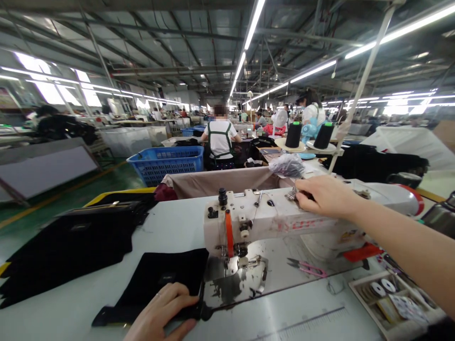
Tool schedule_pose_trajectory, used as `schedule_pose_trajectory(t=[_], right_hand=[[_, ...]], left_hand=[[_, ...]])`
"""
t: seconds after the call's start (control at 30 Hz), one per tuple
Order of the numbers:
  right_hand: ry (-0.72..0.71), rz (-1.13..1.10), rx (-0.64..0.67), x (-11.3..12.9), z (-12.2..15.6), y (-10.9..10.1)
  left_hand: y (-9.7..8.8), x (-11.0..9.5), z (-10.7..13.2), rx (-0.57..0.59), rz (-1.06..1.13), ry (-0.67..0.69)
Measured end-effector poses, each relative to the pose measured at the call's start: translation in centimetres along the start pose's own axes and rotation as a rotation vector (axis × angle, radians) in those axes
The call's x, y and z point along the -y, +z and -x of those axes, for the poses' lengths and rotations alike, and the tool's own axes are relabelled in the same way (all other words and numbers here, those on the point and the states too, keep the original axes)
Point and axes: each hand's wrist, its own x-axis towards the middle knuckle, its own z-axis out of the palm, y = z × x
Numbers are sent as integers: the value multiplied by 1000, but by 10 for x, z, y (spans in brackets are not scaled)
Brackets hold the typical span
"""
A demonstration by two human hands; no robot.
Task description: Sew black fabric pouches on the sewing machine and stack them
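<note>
On a garment-factory floor, a worker's left hand (161,312) is pressing black fabric (159,277) flat, fingers loosely together, at lower centre; the right hand (325,196) is curling atop the sewing machine (277,220), grip unclear. Keeping the cloth smooth seems wisest.

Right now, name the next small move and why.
Probably slide the black fabric piece right, under the metal presser foot: the left hand rests on it, yet its edge stops short, while the right hand is atop the white sewing machine.
</note>
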Motion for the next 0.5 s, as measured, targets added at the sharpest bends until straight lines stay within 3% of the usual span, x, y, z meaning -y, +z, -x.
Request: schedule_pose_trajectory(t=[0.5], right_hand=[[41, 25, -37, 0, 3, 5]], left_hand=[[-1, -1, 0, 2, -48, 35]])
